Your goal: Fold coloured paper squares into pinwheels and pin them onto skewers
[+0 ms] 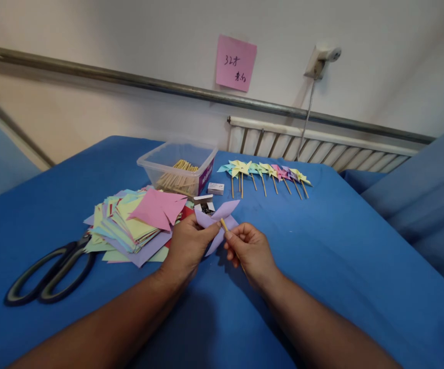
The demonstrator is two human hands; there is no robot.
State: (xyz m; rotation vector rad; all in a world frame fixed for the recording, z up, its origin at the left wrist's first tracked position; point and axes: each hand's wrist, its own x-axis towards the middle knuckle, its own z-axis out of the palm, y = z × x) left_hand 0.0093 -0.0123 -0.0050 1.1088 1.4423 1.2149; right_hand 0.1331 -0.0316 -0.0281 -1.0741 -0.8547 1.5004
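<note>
A purple paper pinwheel (226, 209) is pinched in my left hand (188, 243), its blades fanned out beyond my thumb. My right hand (252, 253) grips a thin wooden stick (224, 224), whose upper end lies against the middle of the pinwheel by my left thumb. Any pin there is too small to make out. Just behind the paper stands a small open box (205, 205) of dark little pieces, partly covered by the pinwheel. To the left of my left hand lies a stack of coloured cut paper (129, 220) with a pink piece (158, 207) on top.
Large scissors (58, 271) lie at the left, tips under the paper. A clear plastic tub (168, 154) holds many wooden sticks (179, 176). Beside it sits a small white box (216, 188). Several finished pinwheels (263, 171) lie in a row at the back of the blue-covered table (340, 266).
</note>
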